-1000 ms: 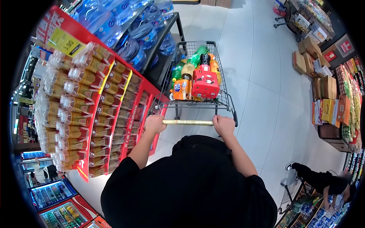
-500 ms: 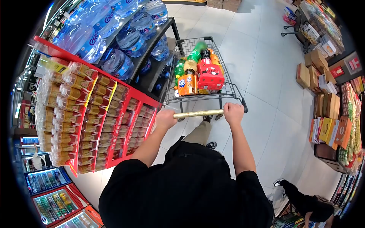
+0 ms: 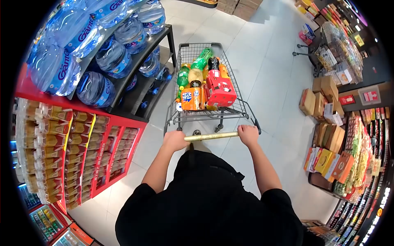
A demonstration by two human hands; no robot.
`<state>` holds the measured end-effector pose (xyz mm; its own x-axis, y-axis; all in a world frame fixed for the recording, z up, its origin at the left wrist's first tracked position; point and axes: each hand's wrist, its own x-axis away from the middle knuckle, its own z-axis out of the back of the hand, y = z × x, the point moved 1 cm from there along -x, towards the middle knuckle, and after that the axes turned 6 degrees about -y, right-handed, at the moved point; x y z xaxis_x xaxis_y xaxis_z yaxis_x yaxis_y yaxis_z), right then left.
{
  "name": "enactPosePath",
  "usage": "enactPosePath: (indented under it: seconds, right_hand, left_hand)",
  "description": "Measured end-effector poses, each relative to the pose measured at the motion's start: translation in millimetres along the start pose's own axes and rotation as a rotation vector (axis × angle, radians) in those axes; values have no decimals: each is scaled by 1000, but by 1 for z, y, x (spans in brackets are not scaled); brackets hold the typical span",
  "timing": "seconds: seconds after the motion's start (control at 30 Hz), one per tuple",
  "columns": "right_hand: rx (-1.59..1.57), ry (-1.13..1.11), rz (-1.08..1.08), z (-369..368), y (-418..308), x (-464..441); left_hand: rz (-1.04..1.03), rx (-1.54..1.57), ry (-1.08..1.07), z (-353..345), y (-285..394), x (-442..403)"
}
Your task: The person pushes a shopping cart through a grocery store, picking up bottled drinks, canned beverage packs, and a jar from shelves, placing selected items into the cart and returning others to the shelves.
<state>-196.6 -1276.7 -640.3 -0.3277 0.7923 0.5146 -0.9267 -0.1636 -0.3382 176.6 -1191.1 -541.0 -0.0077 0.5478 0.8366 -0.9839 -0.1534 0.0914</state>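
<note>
Both hands are wrapped round the pale push bar (image 3: 211, 137) of a shopping cart. My left hand (image 3: 175, 140) grips its left end, and my right hand (image 3: 248, 135) grips the right end. Ahead of the bar is the grey wire cart (image 3: 205, 115). In its basket lie a red box-shaped pack (image 3: 221, 91), an orange drink pack (image 3: 193, 98), green bottles (image 3: 202, 59) and a dark bottle (image 3: 213, 64). Other orange bottles are partly hidden beneath and behind them.
Large blue-labelled water bottles (image 3: 111, 57) fill a dark rack at the left. Below it stands a red display (image 3: 119, 149) of brown bottled drinks. Cardboard boxes (image 3: 328, 92) and snack shelves line the right side. Brown cartons (image 3: 242, 7) stand far ahead. Pale tiled floor (image 3: 266, 78) runs between.
The cart and my hands have moved forward along the aisle, with the water rack and red display now nearer on the left. The person at lower right has left view. Both hands still grip the bar.
</note>
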Motion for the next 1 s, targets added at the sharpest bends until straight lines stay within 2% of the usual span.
enactPosePath:
  seconds: [0.1,0.17,0.23,0.3,0.5,0.67,0.8,1.0]
  right_hand:
    - [32,-203,-144,24,17,-35]
    - [63,-253,-141,32,27,-51]
    - [87,-264,-102,38,43,-72]
    - [99,-376,-70,40,57,-87]
    - [93,-549,82,77,94,-138]
    - [105,-439,174,90,139,-169]
    - [92,-495,207,120,174,-203]
    - [115,-471,310,142,232,-270]
  left_hand:
    - [-63,90,-240,24,10,-38]
    - [-52,132,-401,42,27,-49]
    - [-76,159,-305,54,37,-57]
    - [-67,118,-211,48,48,-64]
    - [87,140,-234,64,95,-89]
    - [208,107,-168,65,144,-117]
    - [347,137,-114,71,196,-134]
    - [409,143,-69,94,263,-175]
